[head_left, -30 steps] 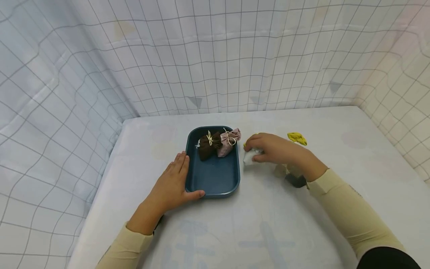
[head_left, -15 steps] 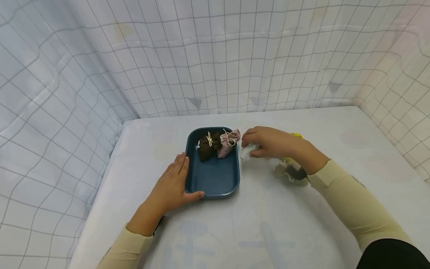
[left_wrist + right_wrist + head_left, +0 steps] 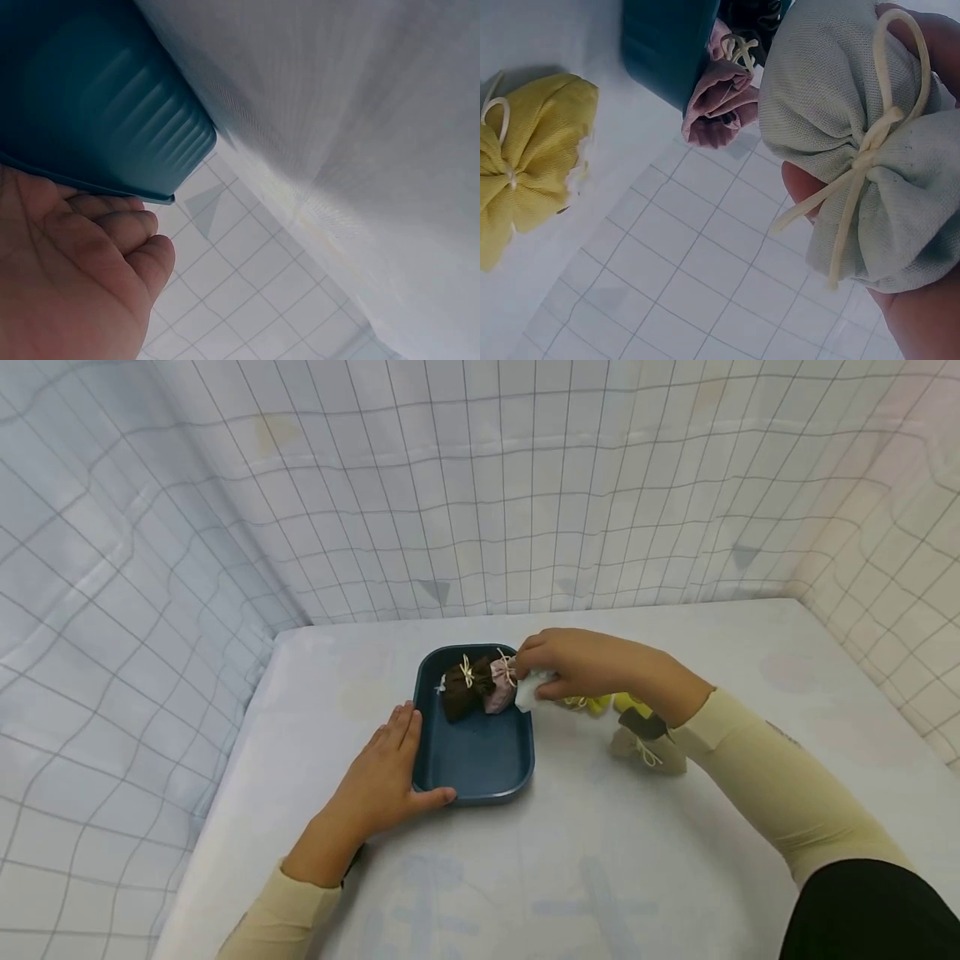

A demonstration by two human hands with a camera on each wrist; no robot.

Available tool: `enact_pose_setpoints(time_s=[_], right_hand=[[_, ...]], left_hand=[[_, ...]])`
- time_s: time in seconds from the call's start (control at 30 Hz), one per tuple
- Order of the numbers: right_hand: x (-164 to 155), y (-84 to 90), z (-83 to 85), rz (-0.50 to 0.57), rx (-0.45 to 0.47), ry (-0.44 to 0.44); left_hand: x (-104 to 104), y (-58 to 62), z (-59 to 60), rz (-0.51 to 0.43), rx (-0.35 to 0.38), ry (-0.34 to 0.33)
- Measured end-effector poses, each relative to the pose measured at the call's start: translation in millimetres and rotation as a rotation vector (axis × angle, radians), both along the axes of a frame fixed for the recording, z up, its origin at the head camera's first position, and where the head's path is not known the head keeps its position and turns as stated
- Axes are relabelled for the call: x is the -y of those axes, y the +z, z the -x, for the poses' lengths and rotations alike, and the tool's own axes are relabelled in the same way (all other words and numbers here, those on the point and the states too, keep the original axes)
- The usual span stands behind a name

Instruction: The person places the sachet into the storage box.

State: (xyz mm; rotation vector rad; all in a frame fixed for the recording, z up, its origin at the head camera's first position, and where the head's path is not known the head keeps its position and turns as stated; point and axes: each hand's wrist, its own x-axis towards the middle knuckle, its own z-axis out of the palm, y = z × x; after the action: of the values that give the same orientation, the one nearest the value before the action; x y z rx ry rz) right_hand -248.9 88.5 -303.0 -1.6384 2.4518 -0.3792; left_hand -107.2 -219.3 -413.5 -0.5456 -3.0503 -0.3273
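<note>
The right hand (image 3: pixel 577 664) pinches a pale pouch (image 3: pixel 531 692) between its thumb and its fingers. The pouch lies at the ends of the fingers, on the side which looks to the tray (image 3: pixel 480 764), and it is just by the tray's right rim, near the far corner; whether it touches this rim, I cannot tell. In the right wrist view, its cream cord (image 3: pixel 866 159) is tied in a bow around the gathered neck, and the cloth swells on both sides of the cord.

The left hand (image 3: pixel 378 768) has its fingers straight along the tray's left side, with the thumb spread apart at the near left corner; it touches the tray. Inside, in the far part, a brown pouch (image 3: pixel 462 697) and a pink pouch (image 3: pixel 501 693) lie against each other.

The surface is a table (image 3: pixel 450 885) under white cloth with faint bluish figures. On it, to the right of the tray, lie some yellow cloth (image 3: pixel 596 704), partly hidden under the right hand, and a beige pouch (image 3: pixel 652 756) nearer to the person. Around the table hang white curtains (image 3: pixel 480 518) with a grid of grey lines.
</note>
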Motion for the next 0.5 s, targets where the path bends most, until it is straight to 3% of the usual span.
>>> enact_pose_setpoints(time_s=[0.5], right_hand=[[41,-1.3,-6.0,-0.090,0.034,0.076]], left_hand=[[1,1.8,-2.4,-0.008,0.000,0.008]])
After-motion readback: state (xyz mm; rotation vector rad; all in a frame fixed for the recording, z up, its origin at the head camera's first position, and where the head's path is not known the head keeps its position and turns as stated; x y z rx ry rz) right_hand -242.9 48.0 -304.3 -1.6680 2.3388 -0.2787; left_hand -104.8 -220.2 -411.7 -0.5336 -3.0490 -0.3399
